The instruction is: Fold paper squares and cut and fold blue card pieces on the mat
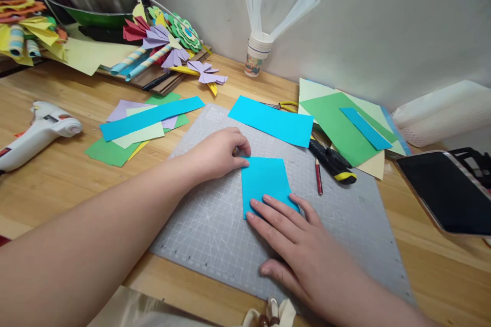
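Note:
A blue piece of paper [265, 178], roughly square, lies on the grey cutting mat [207, 250]. At its upper left corner, my left hand [222, 152] pinches the paper between thumb and curled fingers. My right hand [295, 245] lies flat with fingers spread, its fingertips pressing on the paper's lower edge. Beyond them, a wider blue paper strip [272, 121] rests across the top of the mat. A short red pencil [318, 178] lies to the right of the square, near black-and-yellow handled pliers [332, 161].
At left are a white glue gun [42, 133] and stacked coloured paper [115, 150] under a long blue strip [153, 117]. Paper flowers [169, 41] fill the back left. A paper cup [258, 56] holds white sticks. Green sheets [341, 122] and a tablet [448, 191] are at right.

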A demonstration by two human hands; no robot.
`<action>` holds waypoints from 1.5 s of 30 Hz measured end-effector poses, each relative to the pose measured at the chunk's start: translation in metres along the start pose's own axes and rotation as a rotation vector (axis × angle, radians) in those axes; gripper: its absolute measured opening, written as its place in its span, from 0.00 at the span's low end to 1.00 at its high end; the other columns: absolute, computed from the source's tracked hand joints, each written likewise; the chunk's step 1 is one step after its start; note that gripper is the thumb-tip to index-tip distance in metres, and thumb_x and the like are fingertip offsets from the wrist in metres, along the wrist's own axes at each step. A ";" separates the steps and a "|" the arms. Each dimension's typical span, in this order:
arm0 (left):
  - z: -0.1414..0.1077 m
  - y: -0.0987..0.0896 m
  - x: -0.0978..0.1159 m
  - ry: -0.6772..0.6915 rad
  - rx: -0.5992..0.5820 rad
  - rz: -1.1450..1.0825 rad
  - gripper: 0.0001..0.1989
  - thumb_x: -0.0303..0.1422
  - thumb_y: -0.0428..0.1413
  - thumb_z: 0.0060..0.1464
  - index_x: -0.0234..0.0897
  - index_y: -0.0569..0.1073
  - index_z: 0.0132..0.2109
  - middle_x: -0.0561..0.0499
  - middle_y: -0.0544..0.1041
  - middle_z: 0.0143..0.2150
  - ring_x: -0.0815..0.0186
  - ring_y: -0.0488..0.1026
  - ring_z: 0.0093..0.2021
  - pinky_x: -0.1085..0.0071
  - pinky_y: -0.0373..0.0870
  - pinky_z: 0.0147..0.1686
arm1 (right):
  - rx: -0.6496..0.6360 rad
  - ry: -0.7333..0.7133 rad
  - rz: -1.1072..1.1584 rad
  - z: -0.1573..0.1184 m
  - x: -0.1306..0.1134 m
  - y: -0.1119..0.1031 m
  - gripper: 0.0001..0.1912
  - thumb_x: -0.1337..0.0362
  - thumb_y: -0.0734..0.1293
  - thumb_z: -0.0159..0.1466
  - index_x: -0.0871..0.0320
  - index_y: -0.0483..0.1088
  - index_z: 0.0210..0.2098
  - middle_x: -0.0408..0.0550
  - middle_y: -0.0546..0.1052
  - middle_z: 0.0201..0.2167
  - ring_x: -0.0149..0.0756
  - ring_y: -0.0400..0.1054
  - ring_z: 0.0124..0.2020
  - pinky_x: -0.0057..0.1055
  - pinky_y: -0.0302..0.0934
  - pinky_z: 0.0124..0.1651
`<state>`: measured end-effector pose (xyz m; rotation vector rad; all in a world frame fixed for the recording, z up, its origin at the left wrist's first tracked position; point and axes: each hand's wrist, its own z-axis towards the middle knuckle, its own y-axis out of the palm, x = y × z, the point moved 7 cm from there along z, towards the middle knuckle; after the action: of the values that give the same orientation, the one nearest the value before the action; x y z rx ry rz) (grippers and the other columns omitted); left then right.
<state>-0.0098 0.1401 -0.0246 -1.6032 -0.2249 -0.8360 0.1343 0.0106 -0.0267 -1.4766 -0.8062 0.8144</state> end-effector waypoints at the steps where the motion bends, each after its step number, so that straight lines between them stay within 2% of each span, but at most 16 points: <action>1: 0.000 0.000 0.000 0.002 0.001 0.000 0.07 0.32 0.61 0.48 0.37 0.76 0.37 0.51 0.73 0.39 0.65 0.70 0.37 0.69 0.66 0.37 | 0.007 0.003 -0.003 0.000 0.000 0.000 0.27 0.52 0.57 0.69 0.53 0.54 0.65 0.42 0.57 0.66 0.45 0.54 0.64 0.55 0.50 0.59; 14: -0.001 0.000 0.001 0.016 -0.001 0.010 0.04 0.30 0.58 0.49 0.37 0.75 0.35 0.51 0.72 0.39 0.65 0.70 0.38 0.68 0.66 0.39 | 0.015 0.007 0.038 0.001 0.001 0.000 0.27 0.52 0.58 0.69 0.53 0.56 0.64 0.44 0.60 0.66 0.45 0.54 0.64 0.54 0.48 0.61; 20: 0.000 0.000 0.002 0.007 -0.003 0.009 0.04 0.30 0.58 0.48 0.37 0.75 0.35 0.50 0.72 0.39 0.65 0.70 0.38 0.68 0.66 0.39 | 0.001 0.018 0.040 0.000 0.002 -0.001 0.25 0.51 0.56 0.69 0.48 0.56 0.64 0.40 0.57 0.67 0.44 0.54 0.64 0.54 0.49 0.60; 35: 0.000 -0.007 -0.010 -0.115 0.024 -0.043 0.06 0.30 0.55 0.50 0.38 0.76 0.36 0.53 0.77 0.33 0.67 0.71 0.33 0.71 0.65 0.32 | -0.014 -0.001 0.010 0.000 0.000 0.001 0.26 0.52 0.57 0.69 0.50 0.55 0.64 0.43 0.56 0.67 0.47 0.53 0.65 0.58 0.53 0.57; 45: 0.000 -0.006 -0.008 -0.104 0.021 -0.052 0.05 0.30 0.56 0.50 0.37 0.76 0.36 0.52 0.77 0.34 0.67 0.71 0.34 0.71 0.65 0.34 | -0.024 -0.008 0.001 0.000 0.000 0.000 0.26 0.52 0.57 0.69 0.51 0.54 0.65 0.43 0.55 0.67 0.46 0.53 0.65 0.58 0.54 0.57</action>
<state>-0.0195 0.1439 -0.0247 -1.6287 -0.3493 -0.7880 0.1344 0.0101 -0.0262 -1.4959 -0.8240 0.8150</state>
